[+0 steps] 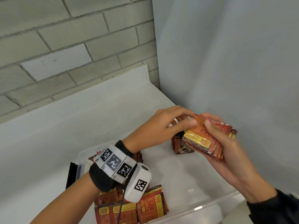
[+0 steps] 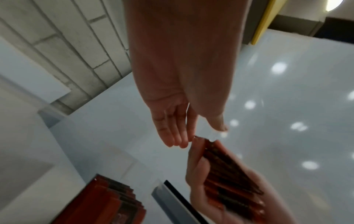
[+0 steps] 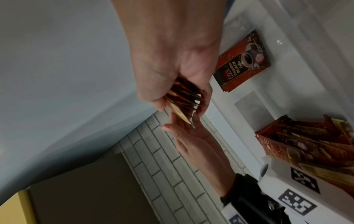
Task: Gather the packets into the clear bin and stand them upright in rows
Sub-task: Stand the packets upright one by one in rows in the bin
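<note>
A stack of red and yellow packets (image 1: pixel 205 139) sits at the right of the head view, above the clear bin (image 1: pixel 202 207), gripped in the curled fingers and thumb of the right hand (image 1: pixel 226 151). The left hand (image 1: pixel 161 126) reaches in from the left, its fingers nearly straight and close together, thumb tip on the stack's upper corner. More packets stand upright in the bin's far end (image 1: pixel 181 146), others lean at lower centre (image 1: pixel 145 206).

front packet of the upright row (image 3: pixel 243 63): "D2X", "BLACK", "Coffee" under a cup picture | same packet from the head view (image 1: pixel 184 147): only "D2" is readable | stack of packets (image 1: pixel 204 139) in hand: yellow label panels, print too small to read
</note>
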Tool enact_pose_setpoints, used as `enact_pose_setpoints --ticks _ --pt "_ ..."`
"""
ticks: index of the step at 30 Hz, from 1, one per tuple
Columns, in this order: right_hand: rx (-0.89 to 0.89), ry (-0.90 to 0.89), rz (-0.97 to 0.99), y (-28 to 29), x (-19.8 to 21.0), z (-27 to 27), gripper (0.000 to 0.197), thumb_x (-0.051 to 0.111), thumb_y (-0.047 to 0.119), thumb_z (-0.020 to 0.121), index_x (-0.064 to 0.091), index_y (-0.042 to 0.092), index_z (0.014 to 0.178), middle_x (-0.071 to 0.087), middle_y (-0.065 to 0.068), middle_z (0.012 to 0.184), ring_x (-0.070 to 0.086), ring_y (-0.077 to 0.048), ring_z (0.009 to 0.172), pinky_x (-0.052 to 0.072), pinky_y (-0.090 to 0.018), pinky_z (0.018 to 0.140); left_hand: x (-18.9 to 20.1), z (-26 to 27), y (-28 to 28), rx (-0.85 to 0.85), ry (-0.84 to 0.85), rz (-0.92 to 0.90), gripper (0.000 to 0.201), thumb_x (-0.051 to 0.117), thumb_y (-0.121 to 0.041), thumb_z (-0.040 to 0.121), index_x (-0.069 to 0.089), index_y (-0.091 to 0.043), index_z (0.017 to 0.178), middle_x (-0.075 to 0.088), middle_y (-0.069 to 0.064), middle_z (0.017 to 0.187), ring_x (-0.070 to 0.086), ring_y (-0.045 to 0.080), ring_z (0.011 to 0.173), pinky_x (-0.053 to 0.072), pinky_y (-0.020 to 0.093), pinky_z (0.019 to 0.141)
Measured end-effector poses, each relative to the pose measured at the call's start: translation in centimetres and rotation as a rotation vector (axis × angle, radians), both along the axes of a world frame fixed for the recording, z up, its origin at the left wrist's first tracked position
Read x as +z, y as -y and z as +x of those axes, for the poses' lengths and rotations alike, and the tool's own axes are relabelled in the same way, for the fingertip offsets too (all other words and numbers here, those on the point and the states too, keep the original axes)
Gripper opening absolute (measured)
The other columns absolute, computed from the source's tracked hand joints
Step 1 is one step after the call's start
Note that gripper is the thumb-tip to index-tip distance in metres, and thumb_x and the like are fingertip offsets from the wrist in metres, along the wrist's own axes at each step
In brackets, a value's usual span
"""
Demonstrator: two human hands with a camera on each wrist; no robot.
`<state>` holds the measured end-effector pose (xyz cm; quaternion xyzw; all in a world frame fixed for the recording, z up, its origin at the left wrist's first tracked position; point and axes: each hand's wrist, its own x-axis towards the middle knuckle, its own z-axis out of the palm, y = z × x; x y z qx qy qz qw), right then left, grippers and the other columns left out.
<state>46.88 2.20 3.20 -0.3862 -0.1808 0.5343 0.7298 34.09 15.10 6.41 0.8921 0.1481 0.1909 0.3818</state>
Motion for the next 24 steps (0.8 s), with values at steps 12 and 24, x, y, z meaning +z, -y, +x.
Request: enact_pose_setpoints --ticks 12,24 --pt "0.217 0.008 0.001 0.0 -0.1 -0.3 0.095 0.072 0.080 0.044 0.069 0.018 0.116 0.070 -0.016 0.101 0.070 -0.024 0.088 0.059 -0.037 0.073 1.7 -1.1 0.2 0.005 0.187 -0.468 0.026 0.072 0.000 0.079 0.059 -0.018 0.094 0.062 0.014 0.089 0.058 0.028 0.089 0.051 0.041 0.083" --pt "0.375 -0.091 -0.039 0.8 0.3 -0.2 0.063 0.098 0.035 0.036 0.078 0.018 0.094 0.073 -0.013 0.103 0.072 -0.023 0.085 0.059 -0.034 0.066 0.7 -2.2 -0.6 -0.183 0.123 -0.350 0.023 0.065 0.006 0.082 0.070 -0.015 0.086 0.056 0.004 0.104 0.055 0.012 0.102 0.054 0.041 0.086"
